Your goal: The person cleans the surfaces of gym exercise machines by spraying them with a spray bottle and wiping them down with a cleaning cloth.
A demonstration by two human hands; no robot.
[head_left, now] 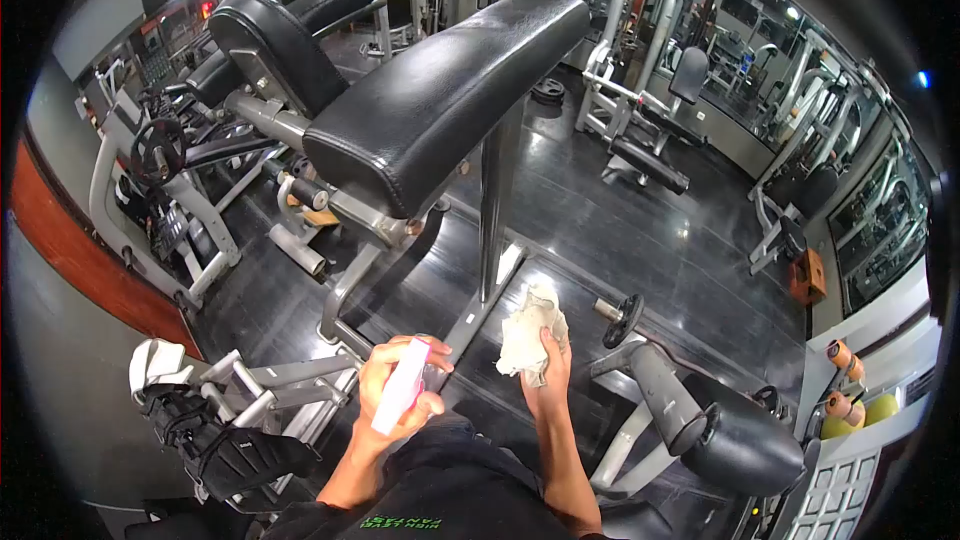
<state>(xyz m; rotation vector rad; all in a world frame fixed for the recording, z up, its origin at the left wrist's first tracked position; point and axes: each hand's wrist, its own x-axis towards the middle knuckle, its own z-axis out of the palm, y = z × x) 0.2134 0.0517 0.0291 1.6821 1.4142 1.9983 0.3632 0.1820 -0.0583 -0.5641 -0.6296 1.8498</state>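
Observation:
My left hand (374,408) is closed around a slim white object with pink edges (402,390), held tilted in front of my body; glare washes out its details. In my right hand (552,372) is a crumpled off-white cloth (524,334), gripped with the thumb across it and its folds hanging past the fingers. Beyond both hands rises a long black padded bench (450,90) on a metal post (496,210). Neither hand touches the pad.
A black roller pad (750,448) on a grey frame stands at my right. On the left, a black bag (225,445) and a white cloth-like item (158,365) rest beside metal bars. Weight machines (650,130) and mirrors line the back and right; the floor (590,230) is dark.

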